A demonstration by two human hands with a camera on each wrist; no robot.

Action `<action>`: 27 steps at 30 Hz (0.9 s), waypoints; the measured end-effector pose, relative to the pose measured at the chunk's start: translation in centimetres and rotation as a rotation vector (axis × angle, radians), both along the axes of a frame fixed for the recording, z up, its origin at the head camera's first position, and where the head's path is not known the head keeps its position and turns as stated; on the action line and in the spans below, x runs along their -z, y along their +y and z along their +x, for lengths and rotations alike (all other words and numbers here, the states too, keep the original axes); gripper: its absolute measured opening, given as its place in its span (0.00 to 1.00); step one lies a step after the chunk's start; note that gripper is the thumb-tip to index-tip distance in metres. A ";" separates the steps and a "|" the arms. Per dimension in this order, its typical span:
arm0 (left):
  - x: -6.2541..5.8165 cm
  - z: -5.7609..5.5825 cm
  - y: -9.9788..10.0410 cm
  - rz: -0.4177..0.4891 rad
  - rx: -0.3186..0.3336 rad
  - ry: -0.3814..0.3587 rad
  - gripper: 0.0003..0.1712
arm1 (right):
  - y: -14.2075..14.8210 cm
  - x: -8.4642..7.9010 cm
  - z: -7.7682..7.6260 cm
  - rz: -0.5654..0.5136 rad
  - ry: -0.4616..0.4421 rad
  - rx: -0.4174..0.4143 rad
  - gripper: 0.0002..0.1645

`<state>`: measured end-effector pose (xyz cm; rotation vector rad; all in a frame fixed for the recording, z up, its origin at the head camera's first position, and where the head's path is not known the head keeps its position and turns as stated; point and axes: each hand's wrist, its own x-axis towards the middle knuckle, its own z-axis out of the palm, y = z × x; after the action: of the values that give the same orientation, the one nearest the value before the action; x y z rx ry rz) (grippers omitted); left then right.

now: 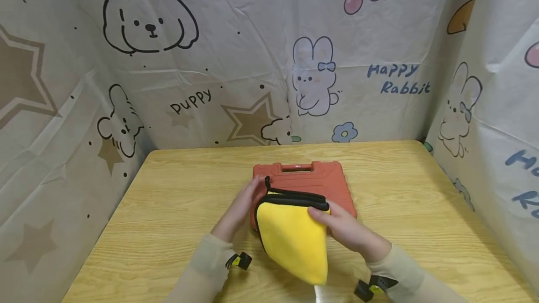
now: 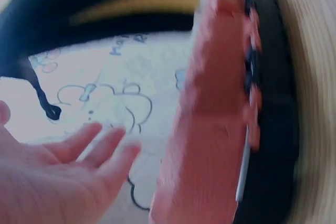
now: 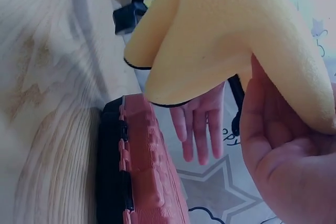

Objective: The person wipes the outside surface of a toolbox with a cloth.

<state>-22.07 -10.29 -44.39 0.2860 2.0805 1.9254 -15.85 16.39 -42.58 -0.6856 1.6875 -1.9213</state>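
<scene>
Yellow plush cloth (image 1: 292,240), folded over and edged with black binding (image 1: 296,199), hangs from the right hand (image 1: 351,230), which pinches it near its upper corner, thumb on the near face and fingers behind. From that grip the cloth spreads to the hand's left and droops to a point below it. A thin black loop (image 1: 267,183) stands up at the cloth's far corner, close to the left hand (image 1: 242,205). That hand is wide and holds nothing, its fingers extended and slightly parted beside the cloth's left edge; whether they touch the fabric, I cannot tell.

Beyond and beneath both hands, a red carrying case (image 1: 334,181) lies flat on the wood-grain table (image 1: 177,200), its handle (image 1: 297,164) on the side away from them. Both wrist views show its black lower half (image 2: 273,140) under the red top. Just behind each hand, a small black camera is strapped at the cream sleeve (image 1: 206,265). Farther ahead of the hands hangs a printed curtain (image 1: 244,60) with puppies, rabbits and stars.
</scene>
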 end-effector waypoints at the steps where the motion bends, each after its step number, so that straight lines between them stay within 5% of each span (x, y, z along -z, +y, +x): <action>1: -0.2 0.2 0.0 0.035 0.051 -0.029 0.41 | 0.1 0.0 0.0 -0.004 -0.006 0.005 0.27; 6: -0.5 1.2 -0.3 0.080 0.176 -0.158 0.52 | 0.3 -0.2 -0.3 -0.006 -0.009 0.025 0.27; 12: -0.5 1.9 -0.2 0.176 0.286 -0.191 0.43 | 0.6 -0.2 -0.8 -0.031 -0.007 0.016 0.20; 19: -0.3 2.0 -0.1 0.134 0.313 -0.179 0.31 | 0.8 0.1 -1.3 -0.030 -0.037 0.025 0.22; 27: -0.2 2.1 0.1 0.184 0.356 -0.163 0.25 | 0.9 0.2 -1.8 0.029 -0.081 0.097 0.25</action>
<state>-19.98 -10.17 -44.16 0.4861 1.6256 1.8524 -17.68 17.26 -42.74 -0.5172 1.7236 -1.9587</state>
